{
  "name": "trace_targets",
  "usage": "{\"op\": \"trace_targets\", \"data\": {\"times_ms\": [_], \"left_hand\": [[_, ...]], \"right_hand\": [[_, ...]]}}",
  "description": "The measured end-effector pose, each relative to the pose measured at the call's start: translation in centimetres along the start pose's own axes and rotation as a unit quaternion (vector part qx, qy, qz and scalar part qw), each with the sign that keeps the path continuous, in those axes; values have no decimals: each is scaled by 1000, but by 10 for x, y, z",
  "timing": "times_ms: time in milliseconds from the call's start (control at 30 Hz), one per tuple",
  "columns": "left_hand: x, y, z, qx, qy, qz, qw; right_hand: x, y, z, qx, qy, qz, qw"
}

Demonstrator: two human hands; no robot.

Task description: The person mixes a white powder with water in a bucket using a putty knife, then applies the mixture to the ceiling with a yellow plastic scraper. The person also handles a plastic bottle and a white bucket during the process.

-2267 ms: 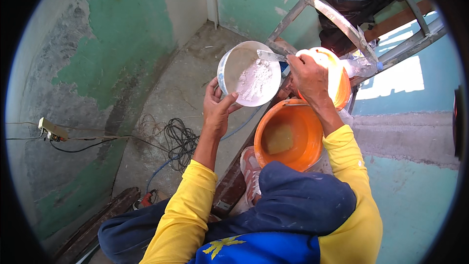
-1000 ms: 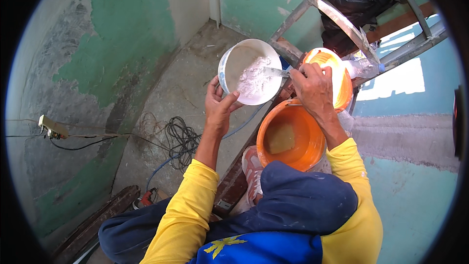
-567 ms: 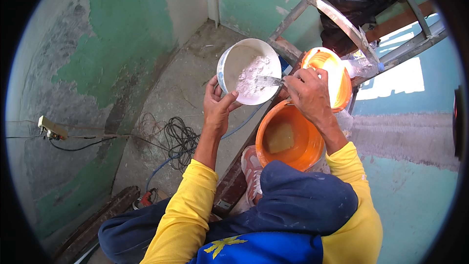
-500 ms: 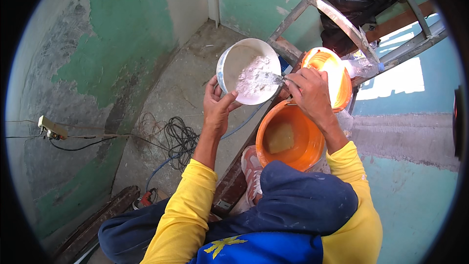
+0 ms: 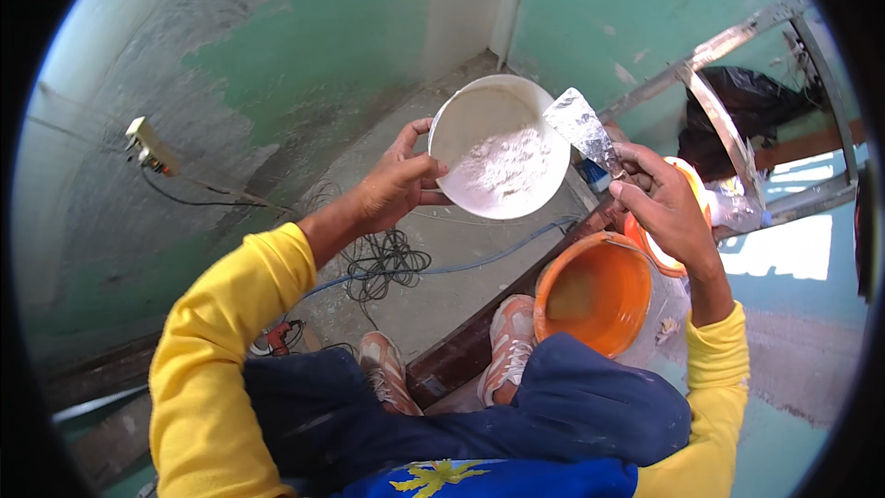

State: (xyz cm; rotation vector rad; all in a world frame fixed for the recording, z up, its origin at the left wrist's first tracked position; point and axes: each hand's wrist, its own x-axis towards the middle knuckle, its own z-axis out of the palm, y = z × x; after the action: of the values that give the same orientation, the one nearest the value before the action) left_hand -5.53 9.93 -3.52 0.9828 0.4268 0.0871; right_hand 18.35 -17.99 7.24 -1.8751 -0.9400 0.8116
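My left hand (image 5: 398, 180) grips the rim of a round white bowl (image 5: 461, 120) that is tilted toward me and holds white powder or putty (image 5: 502, 161) on its lower right side. My right hand (image 5: 666, 207) holds a metal putty knife (image 5: 581, 124) by its handle. The blade is lifted clear of the bowl, just beside its right rim, and is smeared white. Both arms wear yellow sleeves. I sit high up with my legs in dark blue trousers and my shoes (image 5: 505, 350) on a wooden plank (image 5: 461, 355).
An orange bucket (image 5: 597, 293) stands under my right forearm, a second orange container (image 5: 678, 221) behind it. A metal ladder frame (image 5: 728, 120) runs at the right with a black bag (image 5: 751, 106). Cables (image 5: 387, 263) lie on the concrete floor below. Patchy green walls surround the spot.
The putty knife was in the white material inside the bowl; now it is pulled out and raised beside the right rim. The bowl has stayed in my left hand.
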Motion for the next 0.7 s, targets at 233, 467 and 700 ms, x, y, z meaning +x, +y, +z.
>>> {"op": "trace_targets", "data": {"times_ms": [233, 467, 700], "left_hand": [[-112, 19, -59, -51, 55, -66, 995], [-162, -91, -95, -167, 178, 30, 969], [-174, -158, -111, -191, 253, 79, 945]], "right_hand": [[27, -62, 73, -244, -147, -171, 943], [36, -38, 188, -293, -223, -189, 910], [39, 14, 283, -310, -260, -162, 900]]}}
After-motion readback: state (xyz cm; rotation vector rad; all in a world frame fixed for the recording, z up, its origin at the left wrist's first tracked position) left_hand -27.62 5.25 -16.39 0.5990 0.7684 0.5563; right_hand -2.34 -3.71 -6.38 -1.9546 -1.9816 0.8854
